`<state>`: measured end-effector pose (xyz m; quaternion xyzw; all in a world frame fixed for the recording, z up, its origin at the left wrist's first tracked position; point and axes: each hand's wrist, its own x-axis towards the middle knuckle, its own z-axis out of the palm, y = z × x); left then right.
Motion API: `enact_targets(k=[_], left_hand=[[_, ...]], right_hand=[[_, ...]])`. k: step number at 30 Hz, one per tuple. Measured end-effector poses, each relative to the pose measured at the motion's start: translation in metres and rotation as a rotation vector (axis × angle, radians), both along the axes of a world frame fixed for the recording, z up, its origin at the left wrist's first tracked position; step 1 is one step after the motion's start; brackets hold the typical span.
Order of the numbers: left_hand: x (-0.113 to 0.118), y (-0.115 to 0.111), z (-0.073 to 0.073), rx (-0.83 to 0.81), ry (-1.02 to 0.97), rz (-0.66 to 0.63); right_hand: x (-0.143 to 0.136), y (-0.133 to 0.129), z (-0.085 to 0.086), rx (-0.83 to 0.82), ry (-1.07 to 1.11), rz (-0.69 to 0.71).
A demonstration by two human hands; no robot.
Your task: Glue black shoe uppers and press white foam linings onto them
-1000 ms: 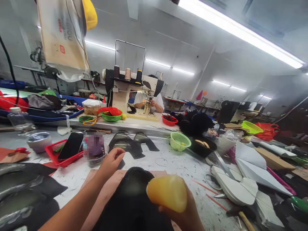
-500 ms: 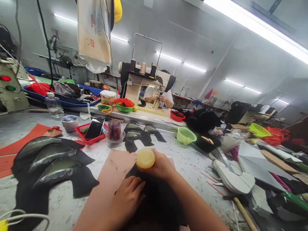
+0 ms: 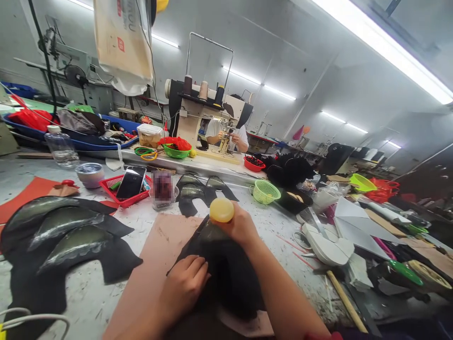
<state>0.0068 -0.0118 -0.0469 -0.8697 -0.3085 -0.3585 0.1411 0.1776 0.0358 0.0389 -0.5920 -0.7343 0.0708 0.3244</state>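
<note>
I've got my right hand (image 3: pixel 240 226) wrapped around a rounded yellow rubbery block (image 3: pixel 221 209), fingers closed tight on it, pressing its lower end onto the far tip of a black, glossy curved leather piece (image 3: pixel 226 271). My left hand (image 3: pixel 184 285) lies flat on that same piece at its near left edge, fingers together and bent, pinning it down and gripping nothing. The leather piece sits on a pinkish-brown flat cutting board (image 3: pixel 159 257) near the front edge of the scuffed white counter (image 3: pixel 279 255).

To the left, 3 more glossy black leather pieces lie overlapped in a stack (image 3: pixel 71 236) toward the counter's left edge. Further back, a red plastic tray (image 3: pixel 118 196) carries a black smartphone (image 3: pixel 130 182), and just beside it stands a small clear cup (image 3: pixel 163 191), its contents blurred. Behind the cup, 2 more dark leather pieces (image 3: pixel 201 189) lie side by side. A green mesh basket (image 3: pixel 265 192) lies tipped on its side right of those. Over at the right, white sole-shaped cut-outs (image 3: pixel 327 248) are piled up, with a wooden handle (image 3: pixel 345 300) just in front, near the edge.

At the far side, a person in a white shirt (image 3: pixel 226 137) is seated behind a beige sewing machine (image 3: pixel 198 123) with 3 thread spools on top.
</note>
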Motion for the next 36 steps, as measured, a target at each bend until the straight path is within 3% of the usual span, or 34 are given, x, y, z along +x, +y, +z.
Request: enact_targets(k=[4, 9, 12, 16, 20, 24, 26, 28, 31, 36], left_hand=[[-0.001, 0.001, 0.001, 0.005, -0.003, 0.001], [-0.003, 0.005, 0.004, -0.108, -0.044, -0.042], [-0.004, 0.009, 0.008, -0.311, -0.072, -0.035], [-0.004, 0.017, 0.007, -0.524, -0.133, 0.062], [-0.006, 0.026, -0.005, -0.55, -0.313, 0.149], [-0.011, 0.033, -0.009, -0.726, -0.35, 0.252], [-0.013, 0.034, -0.007, -0.796, -0.328, 0.271], [-0.013, 0.033, -0.004, -0.812, -0.314, 0.271], [-0.013, 0.029, -0.002, -0.762, -0.331, 0.27], [-0.012, 0.03, 0.001, -0.757, -0.435, 0.26]], right_hand=[[0.01, -0.008, -0.001, -0.083, -0.036, 0.232], [0.02, -0.012, 0.001, 0.01, 0.08, 0.053], [0.028, -0.01, 0.0, -0.087, 0.04, 0.208], [0.038, -0.009, -0.003, 0.004, 0.128, 0.053], [0.046, -0.012, -0.007, -0.101, 0.102, 0.219], [0.053, -0.013, -0.007, 0.001, 0.196, 0.086], [0.055, -0.013, -0.005, -0.052, 0.181, 0.162], [0.058, -0.014, -0.003, -0.092, 0.159, 0.206], [0.064, -0.017, -0.002, -0.025, 0.184, 0.109], [0.078, -0.023, -0.004, -0.101, 0.151, 0.169]])
